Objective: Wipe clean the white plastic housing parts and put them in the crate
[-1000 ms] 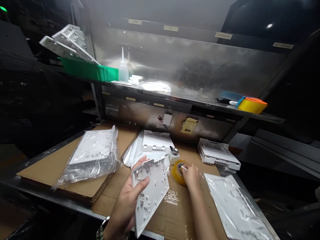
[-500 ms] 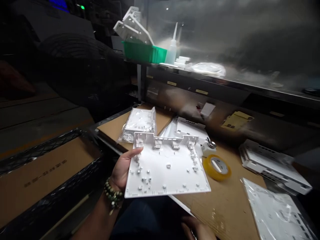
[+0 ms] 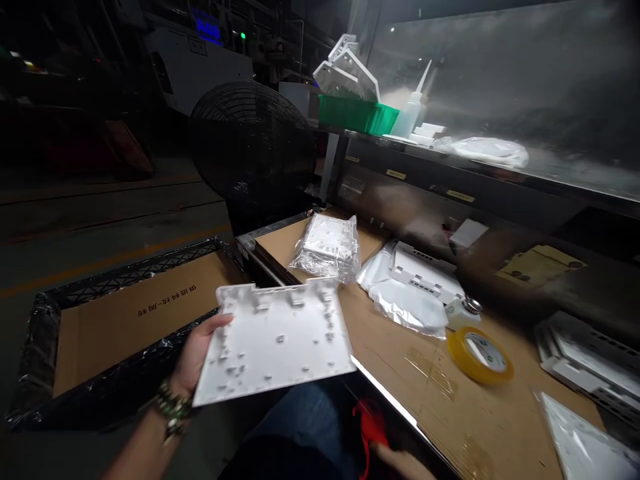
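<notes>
My left hand [image 3: 193, 357] grips the left edge of a white plastic housing panel [image 3: 285, 340], thumb on the inner face. Clips, posts and small bosses on that face turn up toward me. The panel is held in the air above my lap, tilted, beside the bench edge. Low in the view, my right hand [image 3: 403, 463] is closed at the end of a red tool [image 3: 371, 423], blurred and partly cut off by the frame; I cannot make out its kind. A beaded bracelet [image 3: 173, 407] is on my left wrist.
On the cardboard-covered bench [image 3: 395, 363] lie a bagged stack of panels [image 3: 330, 237], clear plastic bags [image 3: 405, 307], yellow tape [image 3: 480, 355], a pump-top bottle [image 3: 463, 313] and white housings [image 3: 590, 360]. A crate [image 3: 125, 313] with cardboard stands left. A fan [image 3: 253, 140] stands behind.
The panel in my left hand has shifted left and tilted, away from the bench toward the crate side. My view has turned left. The red tool at my right hand has come into sight.
</notes>
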### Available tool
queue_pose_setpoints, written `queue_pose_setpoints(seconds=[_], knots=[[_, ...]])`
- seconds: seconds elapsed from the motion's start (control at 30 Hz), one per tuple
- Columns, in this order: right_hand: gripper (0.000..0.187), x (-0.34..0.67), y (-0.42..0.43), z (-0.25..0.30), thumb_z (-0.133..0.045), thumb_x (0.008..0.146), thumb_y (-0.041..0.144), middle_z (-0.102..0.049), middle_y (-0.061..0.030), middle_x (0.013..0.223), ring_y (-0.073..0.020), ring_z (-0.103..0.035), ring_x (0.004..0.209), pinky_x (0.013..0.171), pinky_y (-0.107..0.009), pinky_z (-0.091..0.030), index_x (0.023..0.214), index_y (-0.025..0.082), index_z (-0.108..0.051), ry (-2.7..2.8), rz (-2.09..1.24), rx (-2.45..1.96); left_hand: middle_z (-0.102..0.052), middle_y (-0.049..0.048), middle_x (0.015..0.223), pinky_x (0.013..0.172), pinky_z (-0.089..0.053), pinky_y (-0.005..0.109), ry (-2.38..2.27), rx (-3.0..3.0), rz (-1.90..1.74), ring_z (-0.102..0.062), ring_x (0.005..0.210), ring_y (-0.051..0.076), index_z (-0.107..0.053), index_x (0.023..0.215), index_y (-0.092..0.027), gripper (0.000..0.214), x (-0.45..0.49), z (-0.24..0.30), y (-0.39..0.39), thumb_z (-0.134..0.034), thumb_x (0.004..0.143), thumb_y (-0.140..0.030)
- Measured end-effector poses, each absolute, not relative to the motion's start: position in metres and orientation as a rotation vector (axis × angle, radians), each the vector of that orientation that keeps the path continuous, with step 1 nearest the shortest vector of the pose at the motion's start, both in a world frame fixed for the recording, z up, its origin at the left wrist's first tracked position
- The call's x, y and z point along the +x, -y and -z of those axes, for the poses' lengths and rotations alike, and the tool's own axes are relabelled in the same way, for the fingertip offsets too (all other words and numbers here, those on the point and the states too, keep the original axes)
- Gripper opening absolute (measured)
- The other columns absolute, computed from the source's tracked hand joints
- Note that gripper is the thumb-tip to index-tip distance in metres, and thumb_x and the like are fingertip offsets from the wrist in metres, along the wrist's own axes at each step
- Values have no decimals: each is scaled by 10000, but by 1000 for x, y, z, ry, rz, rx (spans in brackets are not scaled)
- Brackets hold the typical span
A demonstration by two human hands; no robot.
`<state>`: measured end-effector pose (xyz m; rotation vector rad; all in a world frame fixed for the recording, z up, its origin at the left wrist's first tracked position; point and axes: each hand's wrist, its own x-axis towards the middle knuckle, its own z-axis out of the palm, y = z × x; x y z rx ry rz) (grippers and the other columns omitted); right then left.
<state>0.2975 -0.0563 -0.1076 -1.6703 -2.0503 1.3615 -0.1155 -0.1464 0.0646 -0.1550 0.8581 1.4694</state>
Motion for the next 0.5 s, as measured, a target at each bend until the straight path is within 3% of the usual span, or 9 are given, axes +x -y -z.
queue_pose_setpoints(seconds=[0.07,0.17,0.23,0.33,0.43,0.5], knots=[[719,293,67,110,-583,636,792,-771,-146,1047,-381,-718,1064,946,-488,-556,1010,205,-763,1969,-1635,-1510,-745,27,1286,978,-509,625,-1001,-235,-1479,-614,1224,422,-479,1523,-232,600,-136,-25,175,-503,933,-341],[777,279,80,105,-480,733,840,-734,-129,876,-307,-717,862,807,-444,-562,1036,161,-707,1846,-1920,-1331,-785,204,1139,854,-634,568,-1265,-366,-1417,-724,1074,444,-396,1547,-67,804,-147,43,196,-664,789,-83],[732,267,85,89,-530,757,838,-684,-71,782,-242,-663,755,752,-381,-525,1044,182,-683,1874,-1988,-1263,-791,228,1091,851,-650,535,-1408,-366,-1423,-752,1041,414,-391,1535,-34,789,-142,85,194,-628,783,2],[548,248,89,50,-692,739,754,-627,-14,751,-203,-569,737,707,-305,-436,929,241,-672,2286,-1750,-1366,-757,167,1197,900,-634,521,-1561,-259,-1396,-751,1051,319,-500,1463,-132,559,-127,133,175,-625,919,-107],[496,239,88,15,-618,817,735,-632,-20,739,-211,-553,705,676,-298,-377,907,248,-652,2566,-1421,-1572,-697,115,1269,915,-614,484,-1705,-59,-1309,-716,1065,253,-605,1320,-175,363,-119,166,154,-644,983,-304],[474,241,87,5,-598,842,718,-671,-29,771,-219,-583,729,682,-291,-376,928,255,-653,2542,-1381,-1607,-696,102,1245,952,-585,502,-1815,133,-1211,-693,1096,262,-652,1217,-163,301,-124,179,147,-665,969,-334]])
